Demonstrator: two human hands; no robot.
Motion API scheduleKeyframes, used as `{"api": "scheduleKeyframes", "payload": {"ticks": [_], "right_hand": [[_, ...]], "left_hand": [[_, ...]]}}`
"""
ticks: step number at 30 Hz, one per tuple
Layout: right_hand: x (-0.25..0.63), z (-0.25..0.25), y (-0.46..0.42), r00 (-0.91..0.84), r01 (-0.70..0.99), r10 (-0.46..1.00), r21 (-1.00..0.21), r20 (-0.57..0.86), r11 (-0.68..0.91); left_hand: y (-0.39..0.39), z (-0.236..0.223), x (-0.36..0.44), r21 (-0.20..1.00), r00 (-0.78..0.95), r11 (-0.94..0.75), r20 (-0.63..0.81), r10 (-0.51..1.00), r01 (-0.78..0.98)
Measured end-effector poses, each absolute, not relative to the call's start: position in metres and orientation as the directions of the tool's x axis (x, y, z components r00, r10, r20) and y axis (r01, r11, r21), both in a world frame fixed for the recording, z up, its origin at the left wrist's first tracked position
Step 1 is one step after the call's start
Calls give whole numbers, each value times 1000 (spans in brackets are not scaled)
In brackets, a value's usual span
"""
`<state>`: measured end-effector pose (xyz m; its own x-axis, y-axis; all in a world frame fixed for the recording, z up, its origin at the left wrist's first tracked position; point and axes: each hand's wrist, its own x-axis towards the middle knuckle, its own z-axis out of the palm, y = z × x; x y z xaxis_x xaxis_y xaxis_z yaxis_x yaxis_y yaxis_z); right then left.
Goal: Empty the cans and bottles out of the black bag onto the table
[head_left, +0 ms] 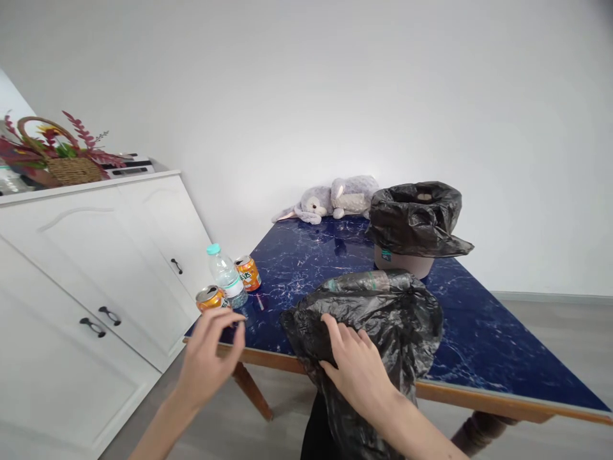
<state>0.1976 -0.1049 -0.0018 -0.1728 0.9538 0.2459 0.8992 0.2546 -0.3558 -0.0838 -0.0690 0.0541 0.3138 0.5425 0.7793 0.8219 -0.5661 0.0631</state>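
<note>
The right hand (357,367) has its fingers clamped on the near rim of a black trash bag (383,319), which hangs over the front edge of the blue marble counter (479,332); a plastic bottle shape shows through the bag's top. The left hand (211,354) hovers with fingers loosely curled and open, holding nothing, just in front of an orange soda can (211,298) at the counter's left corner. Right beside that can stands a clear water bottle (226,275) with a teal cap, and a second orange can (248,273) sits just behind it. Farther back there's a bin (414,220) lined with another black bag, and a grey plush toy (330,199) lies against the wall. A white cabinet (96,268) on the left carries a basket of flowers (62,156).
</note>
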Motion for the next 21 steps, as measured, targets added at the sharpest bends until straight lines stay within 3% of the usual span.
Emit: {"api": "scheduleKeyframes", "payload": {"ticks": [3, 7, 9, 11, 13, 14, 17, 21], "right_hand": [[218, 3, -94, -192, 798, 978, -568, 82, 204], [249, 15, -92, -140, 618, 971, -749, 195, 240], [256, 21, -93, -96, 540, 965, -802, 244, 257], [257, 26, -95, -87, 508, 966, -823, 245, 254], [251, 28, -99, -115, 512, 968, -822, 221, 248], [246, 28, -100, -132, 519, 969, -818, 208, 246], [231, 27, -103, -117, 568, 972, -790, 202, 232], [221, 26, -101, 9, 596, 961, -773, 278, 218]], "left_hand": [[-83, 49, -50, 161, 571, -762, 571, 590, 627], [-83, 42, -12, 303, 671, -758, 352, 652, 578], [-75, 36, 0, 303, 603, -658, 263, 753, 689], [-63, 32, 6, 286, 397, -440, 198, 896, 851], [-50, 31, 9, 339, 207, -239, 128, 970, 910], [-45, 33, 10, 400, 191, -208, 82, 978, 893], [-36, 46, 18, 654, 379, -301, 23, 925, 694], [-40, 64, 37, 874, 523, -352, 139, 841, 334]]}}
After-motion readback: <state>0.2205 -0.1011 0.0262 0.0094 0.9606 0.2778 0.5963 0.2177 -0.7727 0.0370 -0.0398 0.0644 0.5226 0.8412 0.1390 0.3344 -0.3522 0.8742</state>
